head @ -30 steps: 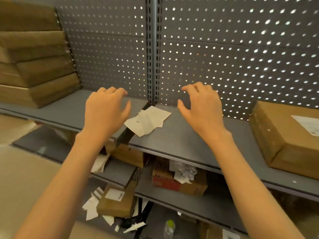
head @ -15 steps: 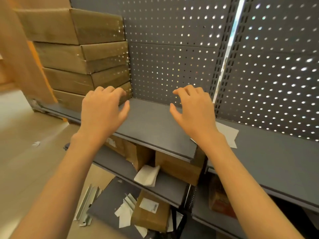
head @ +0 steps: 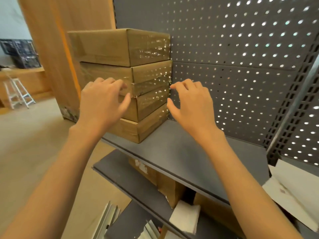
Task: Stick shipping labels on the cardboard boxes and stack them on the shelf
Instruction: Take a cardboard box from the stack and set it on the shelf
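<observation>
Reaching at mid-frame, your left hand (head: 101,102) and right hand (head: 191,104) hold nothing, fingers loosely spread, flanking the stack of cardboard boxes (head: 131,80) on the shelf (head: 181,152).

Cardboard boxes (head: 120,49): brown corrugated card, matt, side faces wrapped in glossy clear tape or film catching light specks.
Shelf (head: 172,152): dark grey painted metal, smooth, matt.
Back panel (head: 241,83): grey perforated metal, matt.
Pillar (head: 69,31): wood-grain finish, light brown, smooth.
Paper sheets (head: 184,218): white, matt.
Floor (head: 34,144): beige, smooth, dull.
</observation>
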`<state>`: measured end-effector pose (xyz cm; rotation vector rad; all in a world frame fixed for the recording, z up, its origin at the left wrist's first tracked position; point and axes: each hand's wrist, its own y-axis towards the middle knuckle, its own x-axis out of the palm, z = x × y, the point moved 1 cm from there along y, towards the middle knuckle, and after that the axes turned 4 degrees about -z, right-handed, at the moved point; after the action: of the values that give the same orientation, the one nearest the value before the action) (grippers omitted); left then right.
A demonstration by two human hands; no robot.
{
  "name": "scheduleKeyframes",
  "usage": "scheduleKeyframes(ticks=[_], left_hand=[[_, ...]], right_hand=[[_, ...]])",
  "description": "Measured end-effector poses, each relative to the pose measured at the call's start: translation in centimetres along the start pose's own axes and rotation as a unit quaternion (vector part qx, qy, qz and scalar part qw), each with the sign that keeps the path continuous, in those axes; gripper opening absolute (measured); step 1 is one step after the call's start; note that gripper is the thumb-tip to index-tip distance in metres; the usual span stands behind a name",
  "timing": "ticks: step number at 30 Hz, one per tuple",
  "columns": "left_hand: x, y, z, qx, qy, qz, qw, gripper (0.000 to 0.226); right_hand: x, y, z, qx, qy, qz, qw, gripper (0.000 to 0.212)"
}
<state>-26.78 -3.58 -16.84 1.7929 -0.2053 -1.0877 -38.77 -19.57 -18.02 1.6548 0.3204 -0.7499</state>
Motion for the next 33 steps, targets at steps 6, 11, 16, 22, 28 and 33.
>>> scheduleKeyframes(ticks=[6,11,16,22,28,33], left_hand=[[1.8,2.2,-4.9,-0.013,-0.006,0.021,1.000,0.027],[3.8,4.1,-9.0,-0.014,-0.024,0.052,0.998,0.030],[5.0,6.7,-13.4,-0.003,-0.056,0.095,0.994,0.029],[6.4,10.4,-18.2,-0.006,-0.162,0.128,0.978,0.033],[7.4,12.6,-20.9,-0.080,-0.353,0.122,0.924,0.045],[9.2,14.5,-22.7,-0.246,-0.613,-0.020,0.751,0.064]], right_hand=[[2.6,4.1,-2.8,-0.011,0.009,0.018,1.000,0.031],[4.4,6.7,-4.7,-0.002,-0.015,0.033,0.999,0.030],[5.3,8.5,-6.9,0.034,-0.036,0.064,0.997,0.030],[5.6,10.4,-10.3,0.165,0.021,0.106,0.980,0.033],[6.1,12.9,-12.5,0.323,0.213,0.125,0.914,0.055],[6.7,15.1,-13.4,0.397,0.270,0.098,0.871,0.082]])
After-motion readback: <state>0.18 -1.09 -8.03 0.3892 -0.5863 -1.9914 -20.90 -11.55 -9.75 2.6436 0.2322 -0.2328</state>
